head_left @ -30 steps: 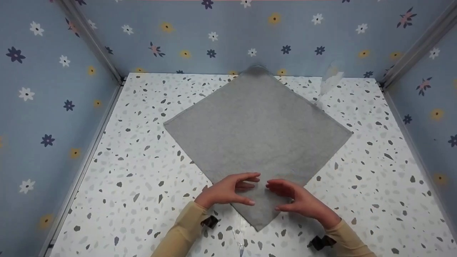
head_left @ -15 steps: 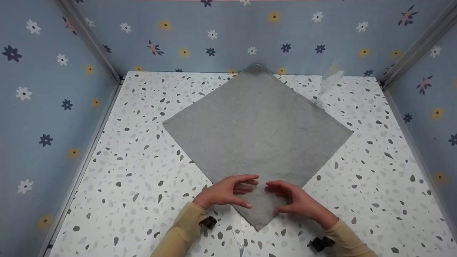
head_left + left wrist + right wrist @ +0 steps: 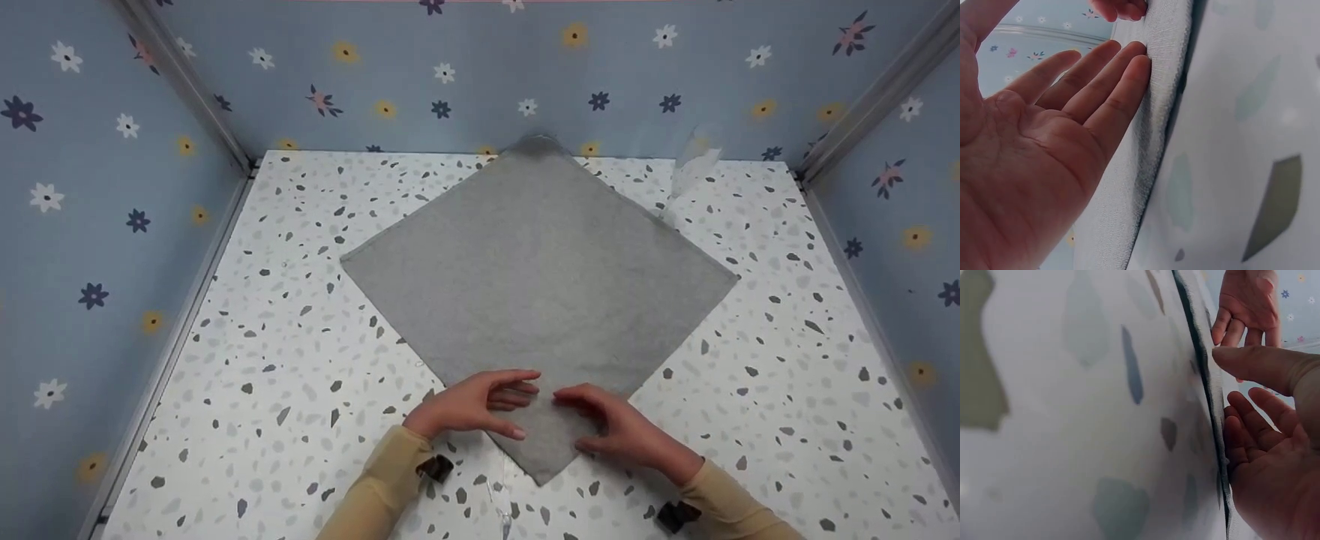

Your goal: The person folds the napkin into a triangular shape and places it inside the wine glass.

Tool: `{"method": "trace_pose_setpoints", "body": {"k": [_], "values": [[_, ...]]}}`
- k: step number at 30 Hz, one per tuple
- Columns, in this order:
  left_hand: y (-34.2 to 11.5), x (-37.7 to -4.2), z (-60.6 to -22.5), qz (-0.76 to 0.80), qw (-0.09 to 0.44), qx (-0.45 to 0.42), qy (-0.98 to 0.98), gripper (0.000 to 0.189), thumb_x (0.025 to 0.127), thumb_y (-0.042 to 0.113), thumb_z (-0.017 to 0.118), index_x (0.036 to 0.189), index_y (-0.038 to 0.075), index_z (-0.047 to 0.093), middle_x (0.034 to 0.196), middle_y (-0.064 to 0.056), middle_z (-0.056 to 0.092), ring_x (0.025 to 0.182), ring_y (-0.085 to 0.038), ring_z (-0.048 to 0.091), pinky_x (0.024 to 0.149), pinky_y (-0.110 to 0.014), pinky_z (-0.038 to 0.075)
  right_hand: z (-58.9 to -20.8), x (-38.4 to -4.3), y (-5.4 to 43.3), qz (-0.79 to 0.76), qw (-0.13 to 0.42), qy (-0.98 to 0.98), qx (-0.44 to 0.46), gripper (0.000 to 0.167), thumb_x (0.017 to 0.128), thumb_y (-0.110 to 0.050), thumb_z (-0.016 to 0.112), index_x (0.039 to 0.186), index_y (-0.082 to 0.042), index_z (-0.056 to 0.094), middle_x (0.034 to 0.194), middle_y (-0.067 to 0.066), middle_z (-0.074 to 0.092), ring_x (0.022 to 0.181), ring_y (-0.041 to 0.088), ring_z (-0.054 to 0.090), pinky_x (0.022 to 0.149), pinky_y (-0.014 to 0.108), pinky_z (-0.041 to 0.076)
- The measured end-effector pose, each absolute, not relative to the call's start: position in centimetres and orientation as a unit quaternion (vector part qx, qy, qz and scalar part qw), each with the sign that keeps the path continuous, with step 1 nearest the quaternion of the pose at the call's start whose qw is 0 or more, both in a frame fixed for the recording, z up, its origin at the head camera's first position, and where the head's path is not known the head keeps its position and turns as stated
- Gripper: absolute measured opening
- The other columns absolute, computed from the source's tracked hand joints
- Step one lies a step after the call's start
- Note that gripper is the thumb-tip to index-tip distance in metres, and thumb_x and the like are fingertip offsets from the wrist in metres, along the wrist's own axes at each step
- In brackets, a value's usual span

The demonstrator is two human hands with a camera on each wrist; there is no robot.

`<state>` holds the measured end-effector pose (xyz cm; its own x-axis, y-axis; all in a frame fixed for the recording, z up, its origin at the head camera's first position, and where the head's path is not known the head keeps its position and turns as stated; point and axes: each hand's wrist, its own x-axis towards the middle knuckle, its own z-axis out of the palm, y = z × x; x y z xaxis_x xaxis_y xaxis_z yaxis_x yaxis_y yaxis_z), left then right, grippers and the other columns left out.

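A grey cloth (image 3: 536,277) lies spread flat like a diamond, one corner toward the person and the far corner against the back wall. Over its near part are both hands, palms facing each other with a small gap between. The left hand (image 3: 476,401) has nearly straight fingers and a thumb held apart; in the left wrist view its fingertips (image 3: 1139,66) are at the cloth surface. Loosely bent, the right hand (image 3: 630,427) has its thumb near the cloth's right edge; in the right wrist view its fingers (image 3: 1261,430) lie at the cloth. Neither hand grips anything.
The white speckled tabletop (image 3: 255,397) surrounds the cloth. Blue flowered panels (image 3: 480,75) enclose the back and both sides. A clear plastic piece (image 3: 694,172) is by the back wall at right, and a thin transparent strip (image 3: 504,502) is at the near edge.
Both hands have shifted slightly toward the person, and the right hand's fingers look a little more bent. The cloth stays in place; the head view has moved slightly.
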<state>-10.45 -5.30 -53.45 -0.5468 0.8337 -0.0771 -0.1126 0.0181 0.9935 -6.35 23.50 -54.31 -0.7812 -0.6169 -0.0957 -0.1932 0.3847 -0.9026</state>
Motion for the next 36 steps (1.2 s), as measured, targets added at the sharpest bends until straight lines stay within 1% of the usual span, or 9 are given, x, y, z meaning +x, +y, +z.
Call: {"method": "trace_pose_setpoints", "body": {"k": [6, 12, 16, 20, 23, 26, 29, 31, 36], "values": [[-5.3, -10.6, -53.6, 0.637, 0.379, 0.294, 0.603, 0.085, 0.079, 0.002, 0.077, 0.149, 0.005, 0.03, 0.143, -0.022, 0.042, 0.129, -0.036, 0.043, 0.104, -0.044, 0.037, -54.6, -6.3, 23.2, -0.484, 0.212, 0.816, -0.235, 0.065, 0.078, 0.001, 0.076, 0.136, -0.015, 0.051, 0.13, -0.003, 0.055, 0.122, 0.017, 0.049, 0.1, 0.039, 0.041], [-5.3, -10.7, -53.7, 0.637, 0.378, 0.288, 0.608, 0.084, 0.079, 0.0, 0.076, 0.149, 0.004, 0.03, 0.141, -0.021, 0.044, 0.128, -0.034, 0.045, 0.104, -0.042, 0.037, -54.7, -6.4, 22.9, -0.489, 0.201, 0.817, -0.228, 0.064, 0.078, 0.008, 0.073, 0.135, -0.01, 0.051, 0.126, 0.004, 0.059, 0.117, 0.025, 0.053, 0.094, 0.045, 0.044], [-5.3, -10.8, -53.7, 0.636, 0.38, 0.286, 0.607, 0.083, 0.079, -0.001, 0.076, 0.149, 0.003, 0.03, 0.141, -0.021, 0.044, 0.128, -0.034, 0.045, 0.104, -0.042, 0.037, -54.5, -6.5, 22.7, -0.474, 0.189, 0.83, -0.226, 0.059, 0.079, 0.006, 0.073, 0.132, -0.011, 0.054, 0.121, 0.0, 0.061, 0.112, 0.02, 0.056, 0.09, 0.04, 0.047], [-5.3, -10.9, -53.8, 0.636, 0.383, 0.288, 0.604, 0.084, 0.079, -0.002, 0.076, 0.149, 0.004, 0.03, 0.141, -0.022, 0.044, 0.128, -0.034, 0.045, 0.105, -0.041, 0.037, -54.3, -6.7, 22.4, -0.471, 0.177, 0.834, -0.225, 0.047, 0.081, 0.001, 0.073, 0.124, -0.014, 0.06, 0.115, -0.004, 0.064, 0.107, 0.016, 0.059, 0.088, 0.036, 0.049], [-5.3, -10.9, -53.9, 0.639, 0.387, 0.285, 0.601, 0.085, 0.078, -0.003, 0.076, 0.149, 0.004, 0.03, 0.141, -0.022, 0.044, 0.128, -0.034, 0.045, 0.105, -0.041, 0.037, -53.9, -6.7, 22.0, -0.481, 0.162, 0.833, -0.22, 0.039, 0.082, 0.002, 0.072, 0.118, -0.011, 0.064, 0.109, -0.001, 0.066, 0.103, 0.019, 0.061, 0.086, 0.038, 0.05], [-5.3, -11.0, -53.9, 0.639, 0.392, 0.282, 0.599, 0.086, 0.077, -0.005, 0.076, 0.149, 0.005, 0.03, 0.141, -0.022, 0.043, 0.128, -0.034, 0.045, 0.105, -0.041, 0.037, -53.5, -6.9, 21.5, -0.487, 0.155, 0.833, -0.211, 0.033, 0.083, 0.006, 0.07, 0.113, -0.008, 0.066, 0.103, 0.002, 0.068, 0.092, 0.021, 0.063, 0.077, 0.034, 0.052], [-5.2, -11.1, -53.8, 0.635, 0.396, 0.281, 0.601, 0.088, 0.075, -0.006, 0.077, 0.149, 0.005, 0.03, 0.142, -0.022, 0.043, 0.127, -0.035, 0.045, 0.104, -0.041, 0.037, -53.5, -7.4, 21.4, -0.494, 0.161, 0.832, -0.195, 0.032, 0.084, 0.007, 0.067, 0.112, -0.007, 0.065, 0.097, 0.004, 0.068, 0.079, 0.02, 0.064, 0.067, 0.032, 0.053], [-5.2, -11.1, -53.7, 0.632, 0.398, 0.283, 0.602, 0.09, 0.074, -0.007, 0.078, 0.149, 0.005, 0.03, 0.142, -0.022, 0.043, 0.127, -0.035, 0.045, 0.104, -0.042, 0.037, -54.5, -7.8, 21.8, -0.496, 0.161, 0.832, -0.191, 0.032, 0.085, 0.004, 0.067, 0.113, -0.01, 0.065, 0.094, 0.0, 0.067, 0.073, 0.015, 0.063, 0.063, 0.029, 0.053], [-5.3, -11.2, -53.7, 0.632, 0.394, 0.291, 0.6, 0.092, 0.072, -0.011, 0.078, 0.149, 0.004, 0.029, 0.141, -0.023, 0.043, 0.127, -0.037, 0.045, 0.104, -0.042, 0.038, -54.1, -7.9, 21.7, -0.494, 0.154, 0.834, -0.191, 0.031, 0.085, 0.003, 0.069, 0.114, -0.005, 0.064, 0.091, 0.003, 0.067, 0.074, 0.019, 0.062, 0.062, 0.027, 0.051]]}}
